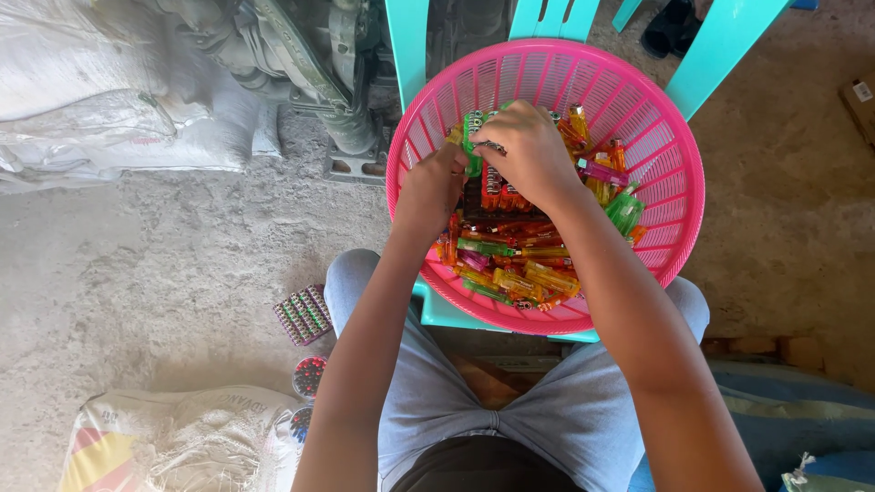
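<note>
Left hand: I saw my left hand (pixel 436 187) down in the pink basket (pixel 670 196), near its left rim, fingers curled toward the middle; whether they pinched anything I could not tell, since the knuckles hid the tips.
Right hand: my right hand (pixel 529 150) was closed over the top of a red block of lighters (pixel 500 194), fingers together on its far end — clamped, as far as I could judge.
Where the thing lay: the block sat toward the far-left part of the basket floor, on top of the loose lighters (pixel 519 264) heaped toward the near rim.
Long axis: the block ran roughly far-to-near, from the basket's back wall toward my lap.
Direction from the grip: it lay directly under and just nearward of my right palm, and just to the right of my left fingertips — the two hands almost touched above it.
Nearer hand: the right, already on it; the left was just beside.
Carrier: the basket rested on a turquoise chair (pixel 720 46).
Off to the side: a small tray of lighters (pixel 303 314) lay on the ground by my left knee.
</note>
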